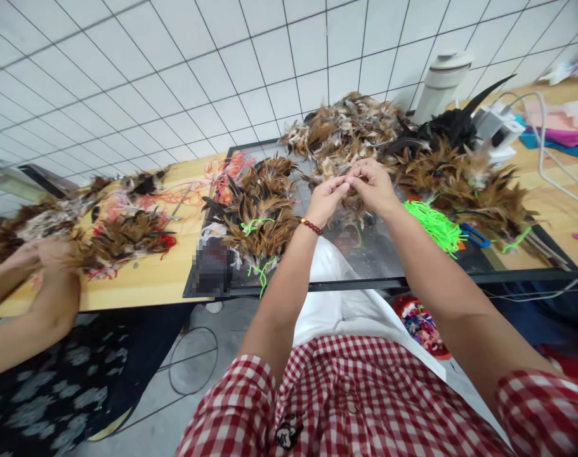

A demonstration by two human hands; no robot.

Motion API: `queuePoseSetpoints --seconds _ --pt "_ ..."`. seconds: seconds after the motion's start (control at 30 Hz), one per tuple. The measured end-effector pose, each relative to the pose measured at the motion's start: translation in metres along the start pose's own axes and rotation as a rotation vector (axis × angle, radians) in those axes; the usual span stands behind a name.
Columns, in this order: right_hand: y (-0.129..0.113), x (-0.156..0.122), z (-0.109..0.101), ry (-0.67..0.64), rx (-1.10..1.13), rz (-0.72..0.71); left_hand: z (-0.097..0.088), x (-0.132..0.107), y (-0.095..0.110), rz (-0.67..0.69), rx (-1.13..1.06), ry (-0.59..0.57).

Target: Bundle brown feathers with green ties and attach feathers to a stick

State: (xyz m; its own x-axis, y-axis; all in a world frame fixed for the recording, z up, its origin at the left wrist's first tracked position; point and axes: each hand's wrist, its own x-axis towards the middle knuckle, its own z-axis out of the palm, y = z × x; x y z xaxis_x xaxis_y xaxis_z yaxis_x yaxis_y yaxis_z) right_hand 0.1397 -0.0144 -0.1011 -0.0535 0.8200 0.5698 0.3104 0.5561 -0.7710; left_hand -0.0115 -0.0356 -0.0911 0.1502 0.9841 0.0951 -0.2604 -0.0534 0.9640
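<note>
Apparently mid fine fingertip work: left hand (330,195) and right hand (373,185) pinched tip to tip, contents unclear, by the brown feather pile (348,124) along the desk's (160,279) far edge; next move likely needs a steady pinch.

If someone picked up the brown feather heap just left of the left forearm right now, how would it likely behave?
The feather heap is probably light for its size, being thin, loosely layered plumes. It would likely flex, perhaps ruffle, since tips splay outward. Rolling seems unlikely: it spreads broadly over the dark work surface.
</note>
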Motion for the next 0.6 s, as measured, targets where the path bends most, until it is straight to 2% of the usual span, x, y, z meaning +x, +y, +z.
queuePoseSetpoints --seconds 0.23,0.37,0.4,0.53,0.6 --pt "-0.001 0.001 0.002 -0.047 0.018 -0.008 -0.008 0.005 -0.005 0.043 0.248 -0.019" --pt "-0.007 -0.003 -0.017 -0.103 -0.128 -0.041 -0.009 0.010 -0.010 0.064 0.250 0.053" --pt "-0.010 -0.007 -0.026 -0.169 -0.191 -0.066 -0.009 0.012 -0.012 0.065 0.249 0.080" --pt "-0.019 -0.029 -0.060 -0.577 -0.459 -0.229 -0.010 0.018 -0.020 0.059 0.228 0.170" --pt "-0.018 -0.039 -0.068 -0.686 -0.577 -0.278 -0.008 0.020 -0.022 0.051 0.202 0.189"
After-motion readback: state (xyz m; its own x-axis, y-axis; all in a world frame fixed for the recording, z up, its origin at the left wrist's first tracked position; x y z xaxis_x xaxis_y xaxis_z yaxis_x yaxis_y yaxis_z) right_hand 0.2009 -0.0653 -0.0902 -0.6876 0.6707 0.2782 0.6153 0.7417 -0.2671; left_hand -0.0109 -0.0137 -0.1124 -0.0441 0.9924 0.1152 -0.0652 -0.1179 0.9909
